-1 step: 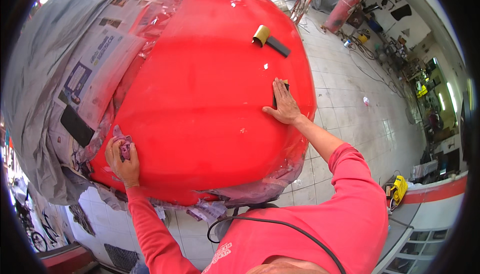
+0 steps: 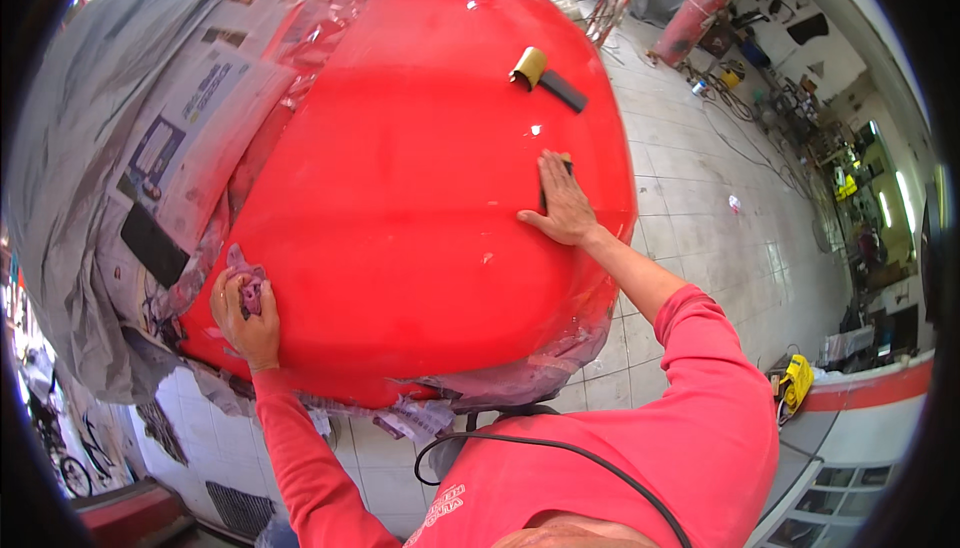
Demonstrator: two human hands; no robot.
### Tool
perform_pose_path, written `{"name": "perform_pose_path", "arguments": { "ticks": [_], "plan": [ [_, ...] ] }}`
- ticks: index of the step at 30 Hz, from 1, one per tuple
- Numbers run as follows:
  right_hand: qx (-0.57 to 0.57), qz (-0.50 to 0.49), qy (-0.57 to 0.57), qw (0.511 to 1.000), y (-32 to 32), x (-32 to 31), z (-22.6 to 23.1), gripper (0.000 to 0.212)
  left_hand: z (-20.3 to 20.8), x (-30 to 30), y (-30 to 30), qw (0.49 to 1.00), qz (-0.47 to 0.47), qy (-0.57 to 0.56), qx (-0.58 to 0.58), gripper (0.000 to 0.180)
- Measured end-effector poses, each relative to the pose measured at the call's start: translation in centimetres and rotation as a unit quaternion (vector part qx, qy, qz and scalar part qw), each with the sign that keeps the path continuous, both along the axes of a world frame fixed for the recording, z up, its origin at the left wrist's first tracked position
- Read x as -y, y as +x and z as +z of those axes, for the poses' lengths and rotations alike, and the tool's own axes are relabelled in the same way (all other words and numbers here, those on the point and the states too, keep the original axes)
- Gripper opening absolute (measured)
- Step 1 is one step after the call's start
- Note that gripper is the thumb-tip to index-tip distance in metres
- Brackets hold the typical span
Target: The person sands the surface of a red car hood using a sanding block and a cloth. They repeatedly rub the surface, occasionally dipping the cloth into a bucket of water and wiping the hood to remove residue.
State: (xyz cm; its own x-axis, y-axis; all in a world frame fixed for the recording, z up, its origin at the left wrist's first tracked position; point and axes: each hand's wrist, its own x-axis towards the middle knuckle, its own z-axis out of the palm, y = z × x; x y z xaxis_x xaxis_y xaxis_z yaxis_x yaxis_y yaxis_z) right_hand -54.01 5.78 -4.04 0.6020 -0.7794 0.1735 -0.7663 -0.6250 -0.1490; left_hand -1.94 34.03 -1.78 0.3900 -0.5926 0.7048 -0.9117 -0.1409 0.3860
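A glossy red car hood (image 2: 400, 168) spreads out before me. My left hand (image 2: 246, 320) rests near its left front edge, fingers curled round a crumpled purple cloth (image 2: 250, 278). Toward the right side, my right hand (image 2: 563, 210) lies flat with its thumb out to the left. Under those fingers is a dark sanding block (image 2: 568, 166), mostly hidden by the hand and pressed against the hood. Farther up the hood sit a curled piece of yellowish sandpaper (image 2: 529, 66) and a dark grey block (image 2: 563, 92), close together.
Grey plastic sheeting (image 2: 80, 188) and taped newspaper (image 2: 205, 98) cover the car's left side, with a black flat rectangular piece (image 2: 154, 246) on top. Masking film (image 2: 520, 376) hangs at the front edge. A red pillar (image 2: 705, 8) and a cable (image 2: 750, 143) are off to the right.
My right hand has slid slightly to the left across the hood with the sanding block. The left hand stays in place on the cloth. The view has shifted a little.
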Motion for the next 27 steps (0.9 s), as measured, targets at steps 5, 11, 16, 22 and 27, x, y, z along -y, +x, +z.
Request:
{"name": "perform_pose_path", "arguments": {
  "ticks": [5,11,16,22,27],
  "plan": [
    [0.028,0.225,0.018,0.974,24.4,-2.3,4.5,0.135,0.1,0.7,-0.3,1.0,-0.013,-0.008,-0.004,0.029],
    [0.043,0.267,0.006,0.963,33.7,-2.1,3.4,0.135,0.1,1.3,-0.2,0.999,-0.038,-0.012,-0.03,0.029],
    [0.01,0.102,0.003,0.995,7.0,1.5,3.7,0.119,0.4,0.5,0.6,1.0,-0.005,-0.03,-0.006,0.029],
    [-0.01,0.001,-0.016,1.0,4.9,2.6,0.4,0.12,1.3,1.1,-1.1,0.999,0.02,-0.023,-0.011,0.028],
    [0.021,0.221,0.013,0.975,35.3,-3.0,5.1,0.141,1.1,0.8,-1.0,0.999,-0.013,-0.032,-0.028,0.026]
  ]
}}
